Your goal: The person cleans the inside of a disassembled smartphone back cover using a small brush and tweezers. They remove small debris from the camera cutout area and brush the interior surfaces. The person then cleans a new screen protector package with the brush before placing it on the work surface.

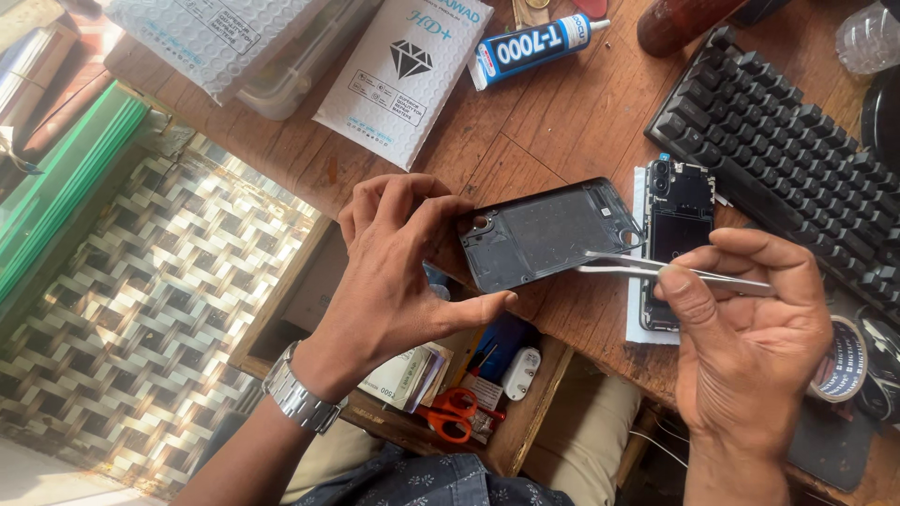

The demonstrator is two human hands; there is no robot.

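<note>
wooden table (562, 122): black keyboard (778, 141), glue tube (534, 42), white packet (403, 75), opened phone (673, 234), perhaps on white sheet.

A black keyboard (783, 141), glue tube (534, 47), white packet (403, 80) and orange-handled scissors (452, 412) lie nearby.

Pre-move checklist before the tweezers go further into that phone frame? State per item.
1. Left hand grips the grey phone frame: ok.
2. Right hand pinches the tweezers: ok.
3. Tweezer tips at the frame's lower right edge: ok; whether they hold anything: cannot tell.
4. Opened phone body lies flat on white paper, apart from the frame: ok.
5. Frame held above the wooden desk edge, open drawer beneath: not ok, drop risk.
</note>
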